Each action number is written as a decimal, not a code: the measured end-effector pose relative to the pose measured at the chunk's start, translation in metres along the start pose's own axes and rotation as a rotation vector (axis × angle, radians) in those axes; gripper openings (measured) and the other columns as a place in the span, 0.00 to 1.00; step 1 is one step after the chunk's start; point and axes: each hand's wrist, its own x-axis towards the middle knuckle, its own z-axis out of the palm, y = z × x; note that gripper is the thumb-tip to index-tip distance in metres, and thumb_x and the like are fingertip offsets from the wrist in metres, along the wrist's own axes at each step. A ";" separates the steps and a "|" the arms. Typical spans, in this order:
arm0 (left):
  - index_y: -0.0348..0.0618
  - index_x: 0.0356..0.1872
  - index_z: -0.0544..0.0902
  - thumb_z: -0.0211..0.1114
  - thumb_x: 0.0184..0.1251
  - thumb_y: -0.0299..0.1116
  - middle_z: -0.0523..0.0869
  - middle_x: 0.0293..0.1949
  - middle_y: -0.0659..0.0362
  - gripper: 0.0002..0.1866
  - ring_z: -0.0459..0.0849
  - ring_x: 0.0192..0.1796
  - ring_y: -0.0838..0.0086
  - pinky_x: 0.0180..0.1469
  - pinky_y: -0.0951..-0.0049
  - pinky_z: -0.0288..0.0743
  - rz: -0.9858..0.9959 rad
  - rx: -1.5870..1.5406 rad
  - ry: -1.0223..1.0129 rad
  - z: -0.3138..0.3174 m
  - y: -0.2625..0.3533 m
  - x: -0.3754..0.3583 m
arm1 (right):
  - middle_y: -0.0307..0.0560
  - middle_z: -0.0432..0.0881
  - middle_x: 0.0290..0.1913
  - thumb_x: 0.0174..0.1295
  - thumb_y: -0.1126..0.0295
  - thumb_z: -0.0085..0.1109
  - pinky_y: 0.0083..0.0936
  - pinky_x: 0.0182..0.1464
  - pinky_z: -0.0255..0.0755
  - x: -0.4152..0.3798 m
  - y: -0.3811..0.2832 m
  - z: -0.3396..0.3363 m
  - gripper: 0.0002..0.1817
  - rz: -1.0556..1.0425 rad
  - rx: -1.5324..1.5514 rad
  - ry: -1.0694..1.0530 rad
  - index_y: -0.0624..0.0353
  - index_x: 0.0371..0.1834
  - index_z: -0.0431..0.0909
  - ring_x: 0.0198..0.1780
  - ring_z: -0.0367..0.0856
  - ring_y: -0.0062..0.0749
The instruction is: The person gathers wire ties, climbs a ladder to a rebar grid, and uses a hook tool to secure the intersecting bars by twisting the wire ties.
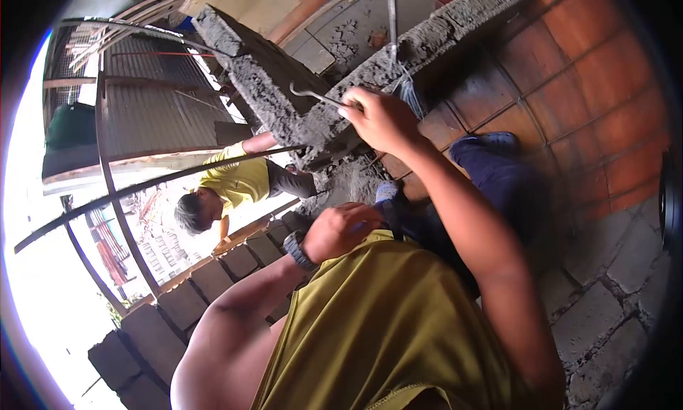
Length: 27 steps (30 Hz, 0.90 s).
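My right hand (380, 119) is closed around a rebar tying hook (315, 95), a thin metal rod with a curved tip. The hook points left, over the rough top of a mortar-covered block wall (284, 100). Just beyond the hand, a bundle of thin wire (409, 95) hangs against the wall's other arm. My left hand (343, 230), with a dark watch on its wrist, is at my waist by my yellow shirt. Its fingers are curled, and whatever they may hold is hidden.
Rebar lies in a grid over orange panels (569, 90) at the right. A long dark bar (163, 189) crosses the left side. Beyond it another person in a yellow shirt (238, 176) bends down. Grey blocks (181, 303) line the lower left; broken slabs (590, 317) lie lower right.
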 end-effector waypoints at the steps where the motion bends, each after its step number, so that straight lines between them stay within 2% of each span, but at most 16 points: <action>1: 0.41 0.40 0.84 0.66 0.63 0.30 0.87 0.37 0.52 0.07 0.86 0.38 0.58 0.42 0.64 0.81 -0.014 -0.041 0.095 -0.012 0.008 -0.014 | 0.48 0.82 0.35 0.63 0.60 0.62 0.38 0.34 0.74 0.013 -0.008 0.023 0.09 -0.079 -0.025 0.079 0.52 0.37 0.79 0.34 0.83 0.48; 3: 0.39 0.39 0.84 0.66 0.60 0.22 0.88 0.35 0.53 0.06 0.88 0.36 0.67 0.39 0.68 0.81 -0.186 -0.099 0.328 -0.040 0.028 -0.044 | 0.46 0.79 0.36 0.61 0.60 0.63 0.41 0.33 0.75 0.030 -0.019 0.062 0.08 -0.173 -0.042 0.175 0.51 0.35 0.79 0.32 0.82 0.48; 5: 0.36 0.40 0.84 0.60 0.59 0.18 0.88 0.37 0.54 0.09 0.87 0.39 0.72 0.43 0.73 0.78 -0.077 0.038 0.607 -0.069 0.024 -0.075 | 0.49 0.78 0.35 0.61 0.62 0.62 0.43 0.37 0.76 0.030 -0.023 0.090 0.08 -0.181 -0.084 0.088 0.54 0.32 0.78 0.35 0.82 0.48; 7: 0.34 0.40 0.81 0.61 0.61 0.18 0.85 0.38 0.55 0.07 0.83 0.39 0.73 0.47 0.72 0.76 -0.049 0.052 0.906 -0.099 0.034 -0.093 | 0.46 0.80 0.36 0.59 0.62 0.63 0.43 0.43 0.75 0.023 -0.017 0.109 0.07 -0.155 -0.155 0.006 0.52 0.30 0.81 0.42 0.81 0.45; 8: 0.33 0.40 0.80 0.62 0.66 0.21 0.83 0.36 0.56 0.04 0.81 0.38 0.74 0.45 0.75 0.76 -0.028 -0.158 1.156 -0.105 0.029 -0.094 | 0.46 0.80 0.36 0.59 0.62 0.63 0.43 0.43 0.75 0.019 -0.015 0.112 0.07 -0.150 -0.166 0.009 0.52 0.30 0.81 0.42 0.81 0.45; 9: 0.33 0.42 0.79 0.62 0.69 0.24 0.82 0.39 0.56 0.06 0.81 0.39 0.76 0.44 0.78 0.75 -0.008 -0.249 1.231 -0.118 0.028 -0.098 | 0.45 0.81 0.37 0.58 0.62 0.63 0.43 0.45 0.73 0.018 -0.013 0.115 0.07 -0.186 -0.250 0.047 0.51 0.29 0.82 0.44 0.80 0.44; 12: 0.32 0.54 0.72 0.63 0.70 0.29 0.80 0.47 0.50 0.17 0.81 0.44 0.72 0.45 0.72 0.77 0.227 -0.090 1.300 -0.149 0.041 -0.085 | 0.44 0.81 0.38 0.56 0.61 0.64 0.42 0.50 0.70 0.019 -0.006 0.121 0.06 -0.198 -0.290 0.144 0.48 0.31 0.84 0.47 0.77 0.42; 15: 0.31 0.66 0.61 0.67 0.66 0.40 0.75 0.58 0.42 0.35 0.77 0.58 0.56 0.56 0.57 0.76 0.437 0.100 1.327 -0.163 0.071 -0.056 | 0.47 0.82 0.42 0.55 0.60 0.67 0.42 0.51 0.72 0.009 -0.025 0.107 0.11 -0.160 -0.090 0.281 0.51 0.39 0.84 0.49 0.79 0.46; 18: 0.33 0.65 0.61 0.61 0.71 0.46 0.78 0.54 0.42 0.33 0.79 0.56 0.54 0.61 0.53 0.75 0.506 0.045 1.223 -0.187 0.063 -0.038 | 0.50 0.83 0.44 0.58 0.59 0.67 0.35 0.50 0.76 -0.024 -0.032 0.054 0.17 -0.126 0.053 0.339 0.54 0.48 0.82 0.46 0.82 0.45; 20: 0.34 0.60 0.67 0.53 0.76 0.46 0.80 0.50 0.45 0.25 0.80 0.55 0.58 0.61 0.53 0.75 0.473 -0.202 0.935 -0.185 0.051 -0.013 | 0.50 0.85 0.37 0.58 0.59 0.67 0.36 0.45 0.76 -0.076 -0.025 -0.020 0.17 0.040 0.321 0.168 0.57 0.45 0.82 0.40 0.85 0.42; 21: 0.35 0.51 0.74 0.47 0.79 0.42 0.82 0.48 0.49 0.19 0.81 0.54 0.61 0.60 0.53 0.76 0.410 -0.340 0.770 -0.205 0.008 -0.008 | 0.49 0.86 0.33 0.58 0.57 0.68 0.29 0.43 0.77 -0.109 -0.008 -0.050 0.18 0.002 0.288 0.275 0.59 0.44 0.82 0.36 0.85 0.36; 22: 0.36 0.44 0.79 0.46 0.79 0.40 0.86 0.39 0.47 0.18 0.86 0.44 0.57 0.58 0.50 0.78 0.393 -0.637 0.716 -0.226 -0.040 -0.002 | 0.46 0.86 0.34 0.59 0.58 0.68 0.26 0.43 0.77 -0.144 0.022 -0.075 0.17 -0.010 0.374 0.386 0.58 0.43 0.83 0.37 0.85 0.30; 23: 0.37 0.42 0.80 0.47 0.77 0.42 0.84 0.35 0.50 0.18 0.85 0.37 0.60 0.53 0.52 0.81 0.496 -0.704 0.458 -0.232 -0.040 0.004 | 0.40 0.84 0.38 0.67 0.64 0.62 0.21 0.43 0.75 -0.193 0.033 -0.108 0.15 0.053 0.412 0.468 0.61 0.51 0.80 0.39 0.80 0.20; 24: 0.39 0.41 0.80 0.49 0.75 0.45 0.83 0.30 0.52 0.19 0.84 0.31 0.62 0.48 0.53 0.84 0.593 -0.769 0.196 -0.235 -0.032 0.015 | 0.40 0.84 0.42 0.68 0.63 0.61 0.20 0.46 0.75 -0.240 0.061 -0.128 0.16 0.187 0.315 0.648 0.61 0.52 0.79 0.42 0.80 0.20; 26: 0.42 0.32 0.80 0.53 0.71 0.50 0.79 0.25 0.55 0.20 0.81 0.26 0.65 0.36 0.59 0.83 0.308 -0.612 0.641 -0.201 0.015 0.014 | 0.39 0.84 0.44 0.68 0.63 0.60 0.20 0.51 0.74 -0.339 0.061 -0.152 0.16 0.454 0.428 0.888 0.59 0.54 0.79 0.43 0.80 0.22; 27: 0.48 0.23 0.71 0.52 0.72 0.48 0.69 0.19 0.60 0.19 0.69 0.21 0.70 0.30 0.65 0.72 0.232 -0.574 0.827 -0.184 0.037 0.023 | 0.39 0.84 0.45 0.68 0.59 0.60 0.21 0.52 0.73 -0.385 0.074 -0.148 0.19 0.546 0.216 0.940 0.58 0.56 0.79 0.43 0.81 0.23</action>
